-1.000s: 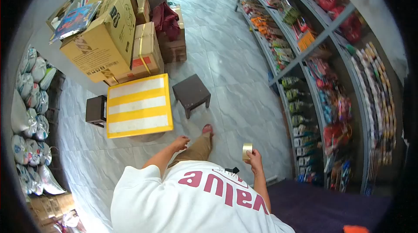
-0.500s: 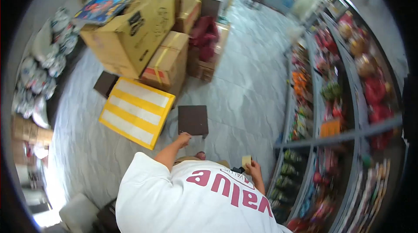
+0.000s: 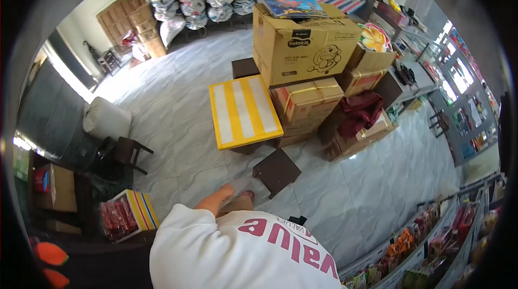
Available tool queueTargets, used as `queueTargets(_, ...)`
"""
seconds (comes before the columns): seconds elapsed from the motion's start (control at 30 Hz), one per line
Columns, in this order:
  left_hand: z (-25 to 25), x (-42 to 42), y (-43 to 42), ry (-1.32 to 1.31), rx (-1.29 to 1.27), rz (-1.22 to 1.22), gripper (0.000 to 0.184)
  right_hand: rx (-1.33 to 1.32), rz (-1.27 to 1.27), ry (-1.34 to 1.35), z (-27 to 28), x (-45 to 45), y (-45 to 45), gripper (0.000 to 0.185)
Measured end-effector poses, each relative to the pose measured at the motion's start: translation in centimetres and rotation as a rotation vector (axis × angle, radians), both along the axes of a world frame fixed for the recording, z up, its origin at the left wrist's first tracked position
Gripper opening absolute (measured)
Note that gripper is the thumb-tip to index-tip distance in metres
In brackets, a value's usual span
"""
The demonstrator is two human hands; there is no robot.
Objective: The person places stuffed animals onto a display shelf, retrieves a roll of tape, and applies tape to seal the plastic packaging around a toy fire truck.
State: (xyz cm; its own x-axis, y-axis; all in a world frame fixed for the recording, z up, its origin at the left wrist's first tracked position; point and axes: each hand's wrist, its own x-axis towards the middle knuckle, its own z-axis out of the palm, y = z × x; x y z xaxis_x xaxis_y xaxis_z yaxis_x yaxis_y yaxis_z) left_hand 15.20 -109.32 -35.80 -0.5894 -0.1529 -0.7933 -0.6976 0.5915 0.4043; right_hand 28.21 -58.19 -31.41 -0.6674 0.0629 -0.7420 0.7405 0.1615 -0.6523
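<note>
Person in a white shirt (image 3: 243, 248), seen from above, on a tiled floor (image 3: 183, 121); clock directions run from the left hand (image 3: 225, 191). This hand is held low in front of the body, blurred; whether its fingers are wide or narrow I cannot tell, and no held thing can be made out; the right hand is out of sight, so its state is unknown. The dark stool (image 3: 278, 171) stands near, at 2 o'clock, apart from the hand.

The step in hand looks like placing oneself beside the stool, with no grasp made; a grip on it would call for a reach towards 2 o'clock, fingers spread to the seat's edge.

A striped panel (image 3: 245, 111) lies at 12 o'clock, its support mostly hidden; a large carton (image 3: 297, 65) at 1 o'clock bears a bright packet (image 3: 288, 2), its contents hidden; beneath is a strapped carton (image 3: 305, 111), bound with yellow tape; beyond, another carton (image 3: 372, 61) has a flower-shaped item (image 3: 374, 35) at its top; at 2 o'clock, maroon cloth (image 3: 360, 112) drapes a low carton (image 3: 335, 146).

Towards 8 o'clock, red packets (image 3: 117, 218) sit at a striped box (image 3: 143, 209); inside or against it, I cannot tell.
</note>
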Motion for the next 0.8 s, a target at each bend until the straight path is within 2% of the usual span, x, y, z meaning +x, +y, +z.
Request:
queueTargets(0.07,0.7,3.2,-0.5,0.011,-0.010,0.064,0.017,0.012,0.030,-0.025,-0.7,-1.3,2.4,0.022)
queueTargets(0.13,1.7,6.0,-0.4,0.004,-0.061,0.374,0.022,0.022,0.073,-0.045,-2.0,-1.7,4.5,0.022)
queueTargets(0.17,1.7,7.2,-0.2,0.004,-0.066,0.393,0.022,0.026,0.096,-0.058,-2.9,-1.6,5.4,0.022)
queueTargets(0.23,1.5,9.1,0.3,0.008,0.054,0.624,0.021,0.025,0.148,-0.071,-4.8,-0.8,7.2,0.022)
queueTargets(0.3,0.7,9.9,-0.4,0.014,0.100,0.675,0.022,0.042,0.239,-0.059,-7.5,1.0,9.0,0.022)
queueTargets(0.33,0.0,10.0,-0.8,0.012,0.149,0.707,0.023,0.114,0.437,0.066,-10.0,2.6,10.7,0.022)
queueTargets(0.4,-1.7,10.0,-0.2,-0.025,0.251,0.728,0.026,0.529,1.021,0.621,-16.5,6.2,14.1,0.022)
queueTargets(0.43,-1.9,10.0,1.0,-0.053,0.302,0.730,0.028,0.692,1.123,0.815,-15.9,6.9,13.6,0.022)
queueTargets(0.47,-2.0,9.9,2.0,-0.085,0.299,0.669,0.028,0.477,0.908,0.519,-15.4,6.3,13.7,0.022)
queueTargets(0.5,-0.5,9.4,3.2,-0.035,0.325,0.710,0.031,0.220,0.561,0.186,-11.4,4.7,12.1,0.023)
queueTargets(0.53,0.1,9.1,3.9,0.023,0.352,0.763,0.035,0.052,0.297,-0.020,-6.5,3.3,10.2,0.024)
queueTargets(0.57,0.5,8.9,4.6,0.013,0.354,0.732,0.035,-0.021,0.177,-0.109,-2.3,2.1,8.7,0.025)
queueTargets(0.67,1.0,9.2,6.5,0.020,0.416,0.709,0.042,0.076,0.184,-0.033,-5.8,1.1,9.8,0.026)
queueTargets(0.73,0.2,9.5,6.4,-0.025,0.411,0.613,0.048,0.249,0.275,0.097,-5.4,0.2,9.7,0.026)
queueTargets(0.77,-0.1,9.0,6.3,-0.027,0.418,0.596,0.048,0.256,0.259,0.098,-4.7,0.3,9.5,0.026)
queueTargets(0.8,-0.8,8.2,5.8,-0.067,0.385,0.584,0.049,0.165,0.120,0.110,-3.0,0.8,9.1,0.025)
